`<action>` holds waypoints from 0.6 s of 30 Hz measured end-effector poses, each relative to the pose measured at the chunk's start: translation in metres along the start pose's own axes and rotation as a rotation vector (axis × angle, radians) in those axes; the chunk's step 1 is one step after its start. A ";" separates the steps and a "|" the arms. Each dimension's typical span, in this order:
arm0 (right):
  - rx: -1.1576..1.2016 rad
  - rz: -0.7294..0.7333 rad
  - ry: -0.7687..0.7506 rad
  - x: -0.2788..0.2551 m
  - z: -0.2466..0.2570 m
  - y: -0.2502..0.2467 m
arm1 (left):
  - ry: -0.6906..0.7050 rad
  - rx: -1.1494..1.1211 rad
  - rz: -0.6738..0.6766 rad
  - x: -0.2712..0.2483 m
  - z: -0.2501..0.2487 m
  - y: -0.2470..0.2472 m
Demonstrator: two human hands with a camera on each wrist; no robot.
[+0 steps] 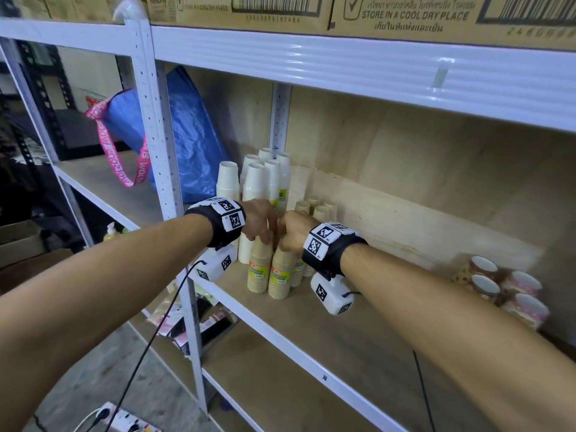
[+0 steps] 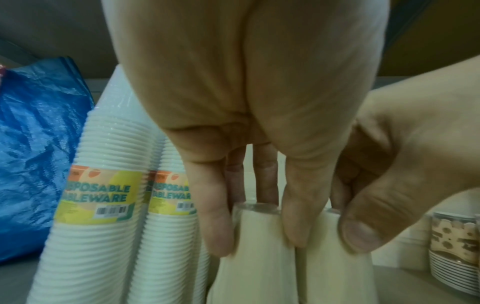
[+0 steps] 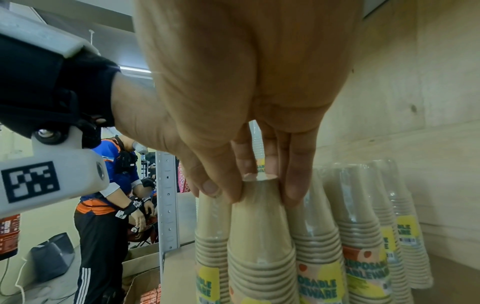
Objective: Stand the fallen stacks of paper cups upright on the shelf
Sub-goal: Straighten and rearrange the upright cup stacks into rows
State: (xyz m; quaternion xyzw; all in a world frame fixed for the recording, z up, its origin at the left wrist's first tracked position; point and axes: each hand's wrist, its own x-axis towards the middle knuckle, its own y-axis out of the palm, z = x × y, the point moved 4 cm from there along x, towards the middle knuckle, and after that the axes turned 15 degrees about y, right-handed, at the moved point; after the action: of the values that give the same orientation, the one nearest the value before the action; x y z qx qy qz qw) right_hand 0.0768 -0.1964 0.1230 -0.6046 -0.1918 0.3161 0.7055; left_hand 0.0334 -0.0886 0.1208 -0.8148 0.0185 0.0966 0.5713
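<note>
Gripping two brown cup stacks by their tops at the front left of the shelf (image 1: 311, 363).

Your left hand (image 1: 258, 221) pinches the top of one upright brown stack (image 1: 259, 269); your right hand (image 1: 294, 230) clamps the neighbouring stack (image 1: 280, 275), with the knuckles almost meeting. More brown stacks (image 3: 361, 236) stand just behind, tall white stacks (image 1: 261, 179) to the left, a blue bag (image 1: 190, 129) beyond them, and patterned cups (image 1: 498, 285) lie well apart on the right.

Two wrapped stacks of tan paper cups (image 1: 271, 269) with yellow labels stand upright, touching, at centre frame on the wooden shelf (image 1: 343, 332), mouths down.
</note>
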 end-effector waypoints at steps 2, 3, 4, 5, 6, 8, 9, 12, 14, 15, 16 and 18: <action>-0.017 0.021 0.010 0.000 -0.002 -0.001 | 0.014 0.021 0.029 0.002 -0.006 0.000; -0.023 0.033 0.012 0.000 -0.004 -0.002 | 0.020 0.019 0.042 0.004 -0.008 0.001; -0.029 0.048 0.013 0.000 -0.007 -0.003 | 0.031 0.017 0.056 0.006 -0.011 0.001; -0.033 0.058 0.013 0.001 -0.010 -0.004 | 0.044 0.019 0.069 0.009 -0.015 0.002; -0.037 0.065 0.016 0.000 -0.014 -0.007 | 0.060 0.020 0.079 0.012 -0.019 0.001; -0.040 0.082 0.038 -0.002 -0.026 -0.015 | 0.096 0.007 0.103 0.020 -0.030 0.001; -0.042 0.086 0.051 -0.003 -0.032 -0.020 | 0.118 -0.003 0.110 0.025 -0.037 0.000; -0.069 0.092 0.108 -0.007 -0.057 -0.039 | 0.199 -0.006 0.109 0.042 -0.061 -0.004; -0.063 0.085 0.162 -0.008 -0.076 -0.051 | 0.237 -0.044 0.121 0.054 -0.078 -0.006; -0.059 0.075 0.186 -0.009 -0.085 -0.056 | 0.258 -0.041 0.121 0.060 -0.087 -0.008; -0.056 0.064 0.214 -0.010 -0.095 -0.062 | 0.281 -0.019 0.112 0.067 -0.096 -0.010; -0.043 0.035 0.274 -0.010 -0.114 -0.070 | 0.319 0.007 0.088 0.082 -0.114 -0.014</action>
State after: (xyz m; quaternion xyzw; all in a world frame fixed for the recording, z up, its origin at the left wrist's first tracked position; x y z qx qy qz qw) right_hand 0.1590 -0.2919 0.1703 -0.6605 -0.0900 0.2387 0.7062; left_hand 0.1314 -0.1834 0.1560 -0.8163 0.1453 -0.0091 0.5590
